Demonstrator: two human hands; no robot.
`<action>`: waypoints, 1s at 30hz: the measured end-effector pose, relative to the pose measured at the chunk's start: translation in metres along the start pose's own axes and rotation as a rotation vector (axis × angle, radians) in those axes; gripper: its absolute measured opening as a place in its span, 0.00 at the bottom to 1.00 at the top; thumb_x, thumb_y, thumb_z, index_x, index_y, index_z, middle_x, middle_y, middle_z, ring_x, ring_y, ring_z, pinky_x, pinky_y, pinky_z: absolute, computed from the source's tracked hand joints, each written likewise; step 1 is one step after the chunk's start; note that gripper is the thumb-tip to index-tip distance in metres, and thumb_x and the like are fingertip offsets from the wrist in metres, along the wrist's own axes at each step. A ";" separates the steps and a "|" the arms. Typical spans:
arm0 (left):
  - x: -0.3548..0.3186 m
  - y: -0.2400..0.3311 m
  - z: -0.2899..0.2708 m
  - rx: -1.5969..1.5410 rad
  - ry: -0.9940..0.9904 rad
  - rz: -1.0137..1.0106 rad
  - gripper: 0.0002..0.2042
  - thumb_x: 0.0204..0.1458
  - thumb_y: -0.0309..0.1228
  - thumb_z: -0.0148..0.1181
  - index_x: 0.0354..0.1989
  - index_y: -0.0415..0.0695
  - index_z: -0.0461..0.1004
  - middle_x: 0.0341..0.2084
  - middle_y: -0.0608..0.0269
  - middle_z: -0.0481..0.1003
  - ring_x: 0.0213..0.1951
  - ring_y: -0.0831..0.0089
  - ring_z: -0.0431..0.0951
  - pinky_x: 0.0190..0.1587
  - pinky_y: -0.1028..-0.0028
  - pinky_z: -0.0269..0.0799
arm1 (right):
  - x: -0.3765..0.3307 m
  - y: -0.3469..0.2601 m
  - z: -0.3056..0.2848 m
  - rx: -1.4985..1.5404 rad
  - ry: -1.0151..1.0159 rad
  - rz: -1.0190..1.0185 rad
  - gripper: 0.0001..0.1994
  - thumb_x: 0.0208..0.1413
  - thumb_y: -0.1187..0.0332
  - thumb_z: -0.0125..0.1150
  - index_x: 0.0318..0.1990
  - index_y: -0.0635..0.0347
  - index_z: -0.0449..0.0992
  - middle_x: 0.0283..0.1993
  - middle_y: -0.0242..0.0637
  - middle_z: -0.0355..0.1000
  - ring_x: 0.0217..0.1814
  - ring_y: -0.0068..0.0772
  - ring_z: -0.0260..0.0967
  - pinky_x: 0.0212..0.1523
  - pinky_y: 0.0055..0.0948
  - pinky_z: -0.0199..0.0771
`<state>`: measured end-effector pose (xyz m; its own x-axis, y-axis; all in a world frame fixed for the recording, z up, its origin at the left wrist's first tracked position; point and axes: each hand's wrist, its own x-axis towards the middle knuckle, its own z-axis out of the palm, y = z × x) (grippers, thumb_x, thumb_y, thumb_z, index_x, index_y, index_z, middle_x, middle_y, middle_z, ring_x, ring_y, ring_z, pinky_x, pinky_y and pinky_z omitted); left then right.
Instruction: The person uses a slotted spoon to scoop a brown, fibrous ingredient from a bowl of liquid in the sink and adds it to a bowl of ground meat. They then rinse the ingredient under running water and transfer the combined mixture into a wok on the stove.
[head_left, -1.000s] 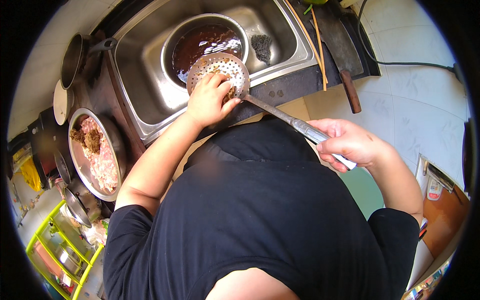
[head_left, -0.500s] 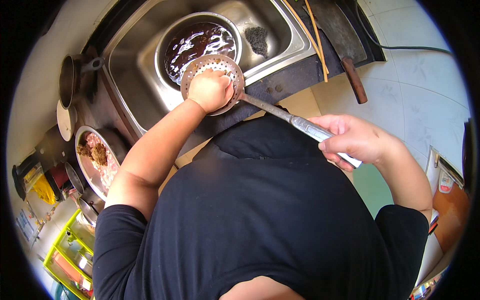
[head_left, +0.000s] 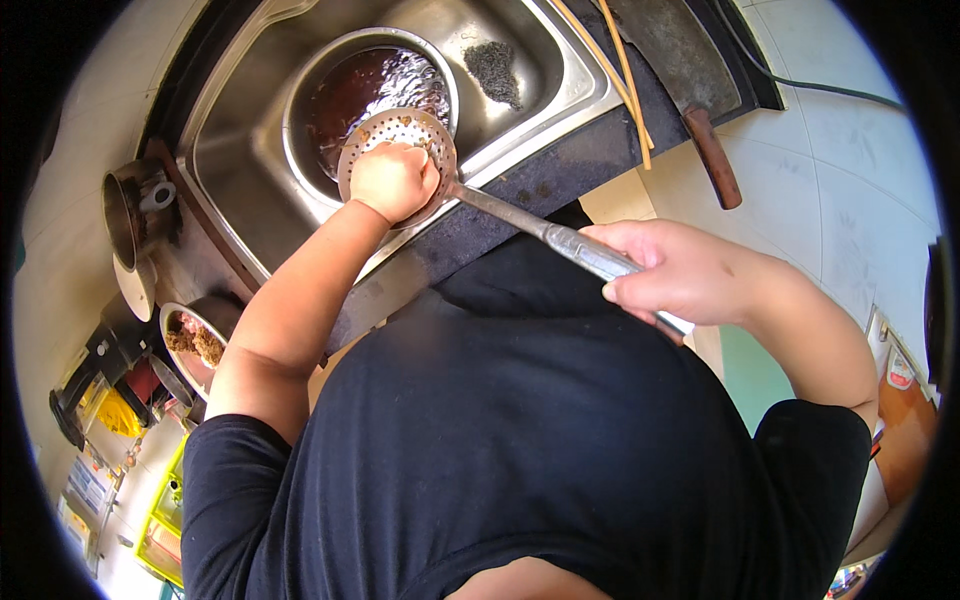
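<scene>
My right hand [head_left: 680, 268] grips the metal handle of a perforated skimmer [head_left: 497, 208], with the thumb along it. The skimmer's round bowl is held over the near rim of a steel basin [head_left: 297, 150] full of dark reddish-brown liquid [head_left: 345, 95]. Down in the bowl sits my left hand [head_left: 392, 182], its fingers curled closed. What those fingers press or hold is hidden; small brownish bits show on the perforated metal beside them.
The basin stands in a steel sink [head_left: 235, 155], with a dark scouring pad [head_left: 492, 72] to its right. Chopsticks [head_left: 632, 95] and a wooden-handled cleaver [head_left: 712, 160] lie at the right. On the left are a pot [head_left: 122, 215] and a bowl of meat [head_left: 195, 340].
The view has shifted a little. Both hands and the skimmer sit slightly further left in the picture, with the same grips. The bowl of meat is now more covered by my left arm.
</scene>
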<state>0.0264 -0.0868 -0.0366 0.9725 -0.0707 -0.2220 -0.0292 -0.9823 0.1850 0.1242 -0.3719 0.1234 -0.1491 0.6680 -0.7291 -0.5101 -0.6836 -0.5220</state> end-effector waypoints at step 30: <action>-0.256 -0.132 -0.152 -1.344 1.899 -0.856 0.17 0.53 0.44 0.52 0.32 0.40 0.70 0.27 0.64 0.72 0.32 0.73 0.70 0.37 0.72 0.66 | 0.060 -0.057 0.043 -0.060 0.080 -0.008 0.24 0.52 0.74 0.46 0.59 0.61 0.56 0.15 0.31 0.61 0.09 0.20 0.55 0.10 0.18 0.57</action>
<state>-0.1840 0.0877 0.1414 -0.1963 0.9805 0.0125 -0.3366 -0.0793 0.9383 0.1081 -0.2796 0.1283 -0.0761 0.6498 -0.7563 -0.4589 -0.6962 -0.5520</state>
